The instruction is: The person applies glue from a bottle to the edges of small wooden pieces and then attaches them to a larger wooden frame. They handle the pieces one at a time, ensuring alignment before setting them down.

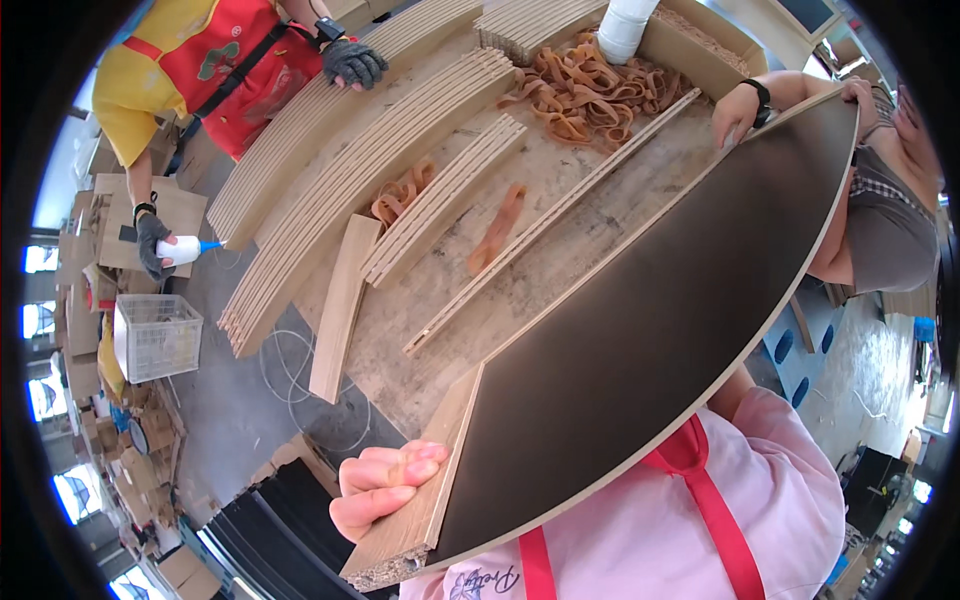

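Note:
A large dark panel point(650, 320) slants across the right half of the head view, with pale wood along its edges. At its lower left end, a wooden board point(452, 425) meets the panel, and its near end shows raw chipboard. My left hand point(388, 485) is closed round this board, fingers pressed on its outer face. My right forearm point(730, 390) goes under the panel, which hides the right hand. A co-worker's hand point(735, 112), with a watch at the wrist, is at the panel's far edge; that person's other hand point(858, 95) is at its upper corner.
Stacked wooden strips point(370, 170), a narrow grooved strip point(550, 220) and orange rubber bands point(590, 95) lie on the worktable point(400, 370). Across it, a person in a red apron point(240, 65) holds a white blue-tipped bottle point(182, 250). A plastic crate point(157, 338) stands at left.

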Available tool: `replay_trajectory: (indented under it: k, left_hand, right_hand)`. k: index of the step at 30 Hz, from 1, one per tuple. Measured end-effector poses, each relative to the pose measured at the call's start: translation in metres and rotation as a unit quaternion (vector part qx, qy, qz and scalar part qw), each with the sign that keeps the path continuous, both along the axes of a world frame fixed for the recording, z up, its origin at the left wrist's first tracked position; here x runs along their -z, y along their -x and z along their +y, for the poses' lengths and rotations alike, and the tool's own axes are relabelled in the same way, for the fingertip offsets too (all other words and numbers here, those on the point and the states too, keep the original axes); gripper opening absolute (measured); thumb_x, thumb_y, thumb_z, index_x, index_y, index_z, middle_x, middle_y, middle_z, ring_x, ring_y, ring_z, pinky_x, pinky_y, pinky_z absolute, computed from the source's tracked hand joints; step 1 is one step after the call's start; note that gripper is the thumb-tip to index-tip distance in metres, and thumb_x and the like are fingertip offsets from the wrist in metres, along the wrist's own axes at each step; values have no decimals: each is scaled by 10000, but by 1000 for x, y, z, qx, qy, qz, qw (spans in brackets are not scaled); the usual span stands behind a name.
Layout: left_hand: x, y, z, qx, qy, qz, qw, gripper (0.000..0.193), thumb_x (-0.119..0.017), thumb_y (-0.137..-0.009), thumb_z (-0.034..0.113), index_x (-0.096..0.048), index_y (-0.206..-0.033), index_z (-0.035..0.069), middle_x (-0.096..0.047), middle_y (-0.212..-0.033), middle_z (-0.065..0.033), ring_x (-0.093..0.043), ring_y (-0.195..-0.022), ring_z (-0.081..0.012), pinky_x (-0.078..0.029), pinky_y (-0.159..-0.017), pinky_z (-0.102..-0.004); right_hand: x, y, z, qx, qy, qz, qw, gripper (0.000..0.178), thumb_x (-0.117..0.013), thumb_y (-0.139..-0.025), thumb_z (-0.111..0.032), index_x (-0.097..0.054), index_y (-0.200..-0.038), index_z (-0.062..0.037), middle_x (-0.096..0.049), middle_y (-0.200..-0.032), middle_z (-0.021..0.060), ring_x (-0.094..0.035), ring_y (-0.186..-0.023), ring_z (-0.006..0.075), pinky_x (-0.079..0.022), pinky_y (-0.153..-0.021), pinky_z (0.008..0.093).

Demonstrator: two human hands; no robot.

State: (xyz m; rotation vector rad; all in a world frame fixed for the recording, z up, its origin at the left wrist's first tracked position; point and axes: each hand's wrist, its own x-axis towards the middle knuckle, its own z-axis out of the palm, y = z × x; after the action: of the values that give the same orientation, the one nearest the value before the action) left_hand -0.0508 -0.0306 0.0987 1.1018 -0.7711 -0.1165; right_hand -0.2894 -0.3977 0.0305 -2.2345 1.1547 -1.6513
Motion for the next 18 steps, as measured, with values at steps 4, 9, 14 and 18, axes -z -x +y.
replay_trajectory:
  k: [4, 9, 14, 18]
  left_hand:
    - [1, -2, 0, 20, 24, 9, 999, 201, -649, -851, 64, -455, -839, 14, -494, -727, -109, -607, -678, -210, -604, -641, -371]
    - [-3, 1, -1, -7, -8, -22, 1000, 216, -651, -851, 51, -440, -812, 23, -481, -717, -102, -593, -642, -179, -604, -636, -357]
    - [-2, 2, -2, -55, -47, -68, 995, 252, -675, -822, 5, -426, -828, 37, -492, -728, -91, -572, -626, -147, -592, -600, -306]
    - [7, -6, -5, -31, -31, -38, 998, 248, -675, -823, 5, -429, -839, 31, -498, -736, -92, -572, -628, -157, -592, -601, -320]
  right_hand:
    - [-39, 14, -27, 38, 26, -29, 998, 414, -621, -834, -398, -609, -997, -18, -625, -809, 184, -605, -713, 338, -495, -643, 437]
    - [-25, 9, -39, 36, 15, -20, 999, 424, -612, -834, -403, -607, -988, -8, -622, -805, 184, -600, -710, 334, -494, -651, 433]
    - [-13, 0, -31, 5, 19, -21, 1000, 435, -604, -834, -407, -604, -979, 3, -618, -802, 184, -595, -707, 329, -493, -659, 429]
    - [-39, 3, -16, -10, 58, -32, 998, 443, -597, -834, -411, -601, -971, 11, -616, -799, 185, -590, -704, 326, -492, -665, 425]
